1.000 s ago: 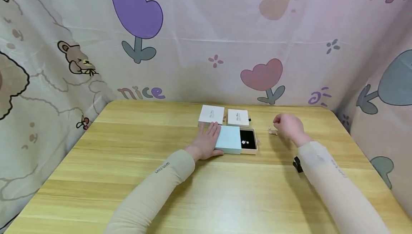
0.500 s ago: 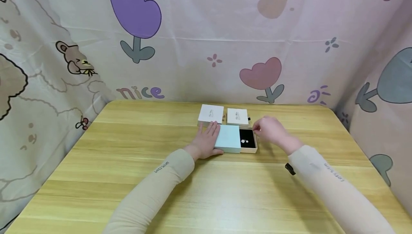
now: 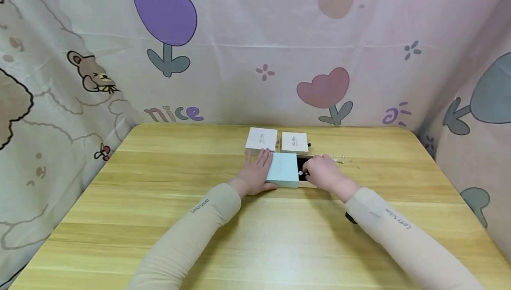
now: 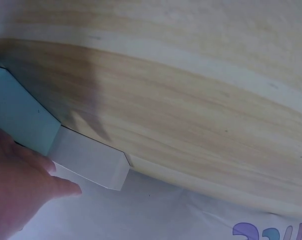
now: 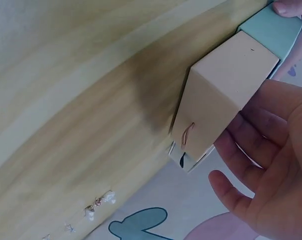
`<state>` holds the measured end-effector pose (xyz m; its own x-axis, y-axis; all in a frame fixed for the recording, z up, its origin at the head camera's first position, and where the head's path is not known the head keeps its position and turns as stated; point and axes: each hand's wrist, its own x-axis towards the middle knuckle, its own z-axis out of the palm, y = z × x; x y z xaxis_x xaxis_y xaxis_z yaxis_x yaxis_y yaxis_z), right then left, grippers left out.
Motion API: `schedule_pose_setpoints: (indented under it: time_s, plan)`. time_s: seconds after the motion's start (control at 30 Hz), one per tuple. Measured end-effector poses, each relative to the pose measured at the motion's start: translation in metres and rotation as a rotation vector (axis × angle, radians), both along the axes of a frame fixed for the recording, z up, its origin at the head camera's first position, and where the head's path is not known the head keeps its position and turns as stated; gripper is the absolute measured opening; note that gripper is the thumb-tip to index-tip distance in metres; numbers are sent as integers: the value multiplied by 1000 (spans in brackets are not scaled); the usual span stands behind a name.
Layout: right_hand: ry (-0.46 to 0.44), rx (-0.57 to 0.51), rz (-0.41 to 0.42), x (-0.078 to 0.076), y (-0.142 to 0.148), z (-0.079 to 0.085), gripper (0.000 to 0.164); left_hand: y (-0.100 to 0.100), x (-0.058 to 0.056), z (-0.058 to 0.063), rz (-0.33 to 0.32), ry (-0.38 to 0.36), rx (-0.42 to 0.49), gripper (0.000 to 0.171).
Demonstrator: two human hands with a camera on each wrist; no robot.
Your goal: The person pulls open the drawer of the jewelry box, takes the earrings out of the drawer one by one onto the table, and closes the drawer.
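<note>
My left hand rests on the left end of a pale blue jewelry box sleeve, fingers spread and thumb at its near edge. From the sleeve's right side a cream drawer with a pink ribbon loop stands pulled out. Its black insert holds small white jewelry. My right hand reaches over the drawer's right end, fingers bent down toward the insert. In the right wrist view its fingertips are hidden behind the drawer, and I cannot tell whether they hold anything.
Two white lidded boxes stand behind the blue one, a larger box and a smaller box with a black tab. Several small jewelry pieces lie right of the right hand. A patterned cloth hangs behind the wooden table.
My right hand has moved left from the loose jewelry on the table, past the drawer's right edge, to over its black insert. The left hand stays on the box.
</note>
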<state>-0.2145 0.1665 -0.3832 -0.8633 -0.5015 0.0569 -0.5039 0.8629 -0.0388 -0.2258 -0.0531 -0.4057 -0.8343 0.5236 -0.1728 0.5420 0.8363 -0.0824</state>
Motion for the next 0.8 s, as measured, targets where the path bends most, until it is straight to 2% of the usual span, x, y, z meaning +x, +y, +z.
schedule_pose_setpoints:
  time_s: [0.23, 0.43, 0.6, 0.8]
  plan:
    - [76, 7, -10, 0, -3, -5, 15, 0, 1, 2, 0, 7, -5, 96]
    - [111, -35, -21, -1, -5, -7, 20, 0, 1, 2, -8, 15, -17, 96]
    - [55, -127, -23, -3, -2, -1, 29, 0, 2, 3, -9, 8, -13, 96]
    - [-39, -209, -81, -6, 10, 22, 12, 0, 1, 3, -5, 4, -5, 96]
